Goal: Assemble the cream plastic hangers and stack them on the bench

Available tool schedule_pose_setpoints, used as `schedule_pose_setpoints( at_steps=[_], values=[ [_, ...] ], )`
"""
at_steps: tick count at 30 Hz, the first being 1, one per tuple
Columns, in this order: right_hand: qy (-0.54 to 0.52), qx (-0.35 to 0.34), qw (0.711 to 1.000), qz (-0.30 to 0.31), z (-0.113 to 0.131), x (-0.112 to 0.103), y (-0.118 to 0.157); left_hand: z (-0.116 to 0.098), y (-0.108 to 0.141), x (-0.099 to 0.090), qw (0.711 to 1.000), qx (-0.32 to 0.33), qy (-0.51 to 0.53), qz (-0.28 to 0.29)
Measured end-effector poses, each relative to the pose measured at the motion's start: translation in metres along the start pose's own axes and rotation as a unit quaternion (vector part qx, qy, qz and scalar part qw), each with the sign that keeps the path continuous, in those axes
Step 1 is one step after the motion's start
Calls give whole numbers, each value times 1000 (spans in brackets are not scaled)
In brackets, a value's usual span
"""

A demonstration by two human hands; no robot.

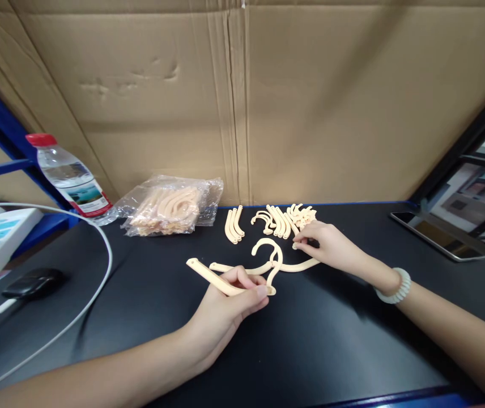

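Note:
My left hand (pixel 233 300) grips a partly joined cream plastic hanger (pixel 209 275) at its centre, with a hook and one arm visible, the arm pointing to the upper left. Behind it an assembled cream hanger (pixel 300 267) lies on the black table, partly covered by the held hook and my left fingers. My right hand (pixel 323 241) reaches over the table at the right end of the loose parts, with thumb and forefinger pinched together. What lies between those fingertips I cannot make out. Beside it are a row of hanger arms (pixel 279 221) and a heap of small hooks (pixel 302 214).
Three hanger arms (pixel 234 225) lie farther left, near a clear bag of hanger parts (pixel 170 207). A water bottle (pixel 72 178), white cable (pixel 109 249), black device (pixel 34 282) and power strip (pixel 2 243) occupy the left. A phone (pixel 435 235) lies right; cardboard (pixel 242 113) stands behind.

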State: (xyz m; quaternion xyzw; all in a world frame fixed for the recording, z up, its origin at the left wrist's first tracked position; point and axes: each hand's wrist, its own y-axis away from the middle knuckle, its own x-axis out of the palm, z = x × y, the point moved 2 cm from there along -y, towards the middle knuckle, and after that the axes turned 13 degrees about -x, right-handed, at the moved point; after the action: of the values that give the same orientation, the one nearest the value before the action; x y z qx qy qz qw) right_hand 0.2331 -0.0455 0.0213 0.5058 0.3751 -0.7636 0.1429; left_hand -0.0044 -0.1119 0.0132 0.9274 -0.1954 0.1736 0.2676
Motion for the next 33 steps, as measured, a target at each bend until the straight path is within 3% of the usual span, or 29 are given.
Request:
schedule_pose_setpoints(
  at_steps=[3, 7, 11, 18, 23, 26, 29, 33],
  values=[
    [-20, 83, 996, -11, 3, -4, 1, 0, 0, 0, 1000, -1, -2, -1],
    [99, 217, 971, 25, 2, -3, -2, -1, 1, 0, 1000, -4, -6, -4],
    [145, 253, 952, 87, -2, 4, -10, -1, 1, -1, 1000, -3, -15, -1],
    [94, 307, 942, 96, -6, -6, -11, -1, 0, -2, 1000, -2, -9, 12],
    [-64, 278, 957, 49, -8, -25, 0, 0, 0, -3, 1000, 1, -7, 24],
    [-157, 281, 947, 10, -5, -35, 5, -3, 2, -1, 1000, 5, 0, 30],
    [-322, 267, 908, -19, 5, -37, 6, -8, 3, -1, 1000, 17, 2, 17],
    [-527, 227, 816, -64, 29, -26, 3, -12, 4, -3, 999, 31, 5, -12]
  ],
)
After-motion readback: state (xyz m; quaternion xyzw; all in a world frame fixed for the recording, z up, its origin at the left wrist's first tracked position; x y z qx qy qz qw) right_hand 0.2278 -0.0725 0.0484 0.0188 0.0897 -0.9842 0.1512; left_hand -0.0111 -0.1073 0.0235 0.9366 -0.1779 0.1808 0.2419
